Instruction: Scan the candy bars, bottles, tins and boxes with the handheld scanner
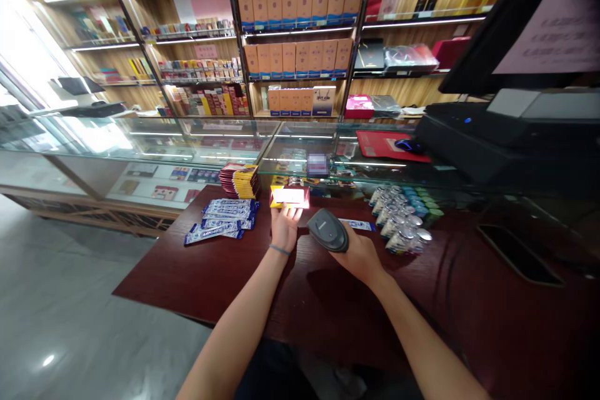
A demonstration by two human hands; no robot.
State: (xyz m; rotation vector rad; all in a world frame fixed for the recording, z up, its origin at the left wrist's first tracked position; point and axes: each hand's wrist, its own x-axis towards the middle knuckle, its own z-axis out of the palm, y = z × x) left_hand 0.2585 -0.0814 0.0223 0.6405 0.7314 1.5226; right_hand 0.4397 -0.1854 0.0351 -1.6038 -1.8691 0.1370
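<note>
My left hand (284,229) holds up a yellow and red packet (289,196), its face lit brightly and carrying a white panel. Just to the right, my right hand (360,256) is wrapped around the grip of a dark barcode scanner (328,230), whose head points toward the packet. Behind and left of the left hand stands a stack of yellow and red packets (239,180). Several blue and white sachets (228,215) lie in a loose pile in front of that stack. Another blue and white sachet (360,225) lies partly behind the scanner.
Rows of small silver-lidded bottles (402,219) stand right of my right hand. A dark phone-like slab (520,254) lies farther right. The glass display counter (210,137) borders the wooden desk (187,275). A monitor (525,25) and red mat (389,145) are at the right.
</note>
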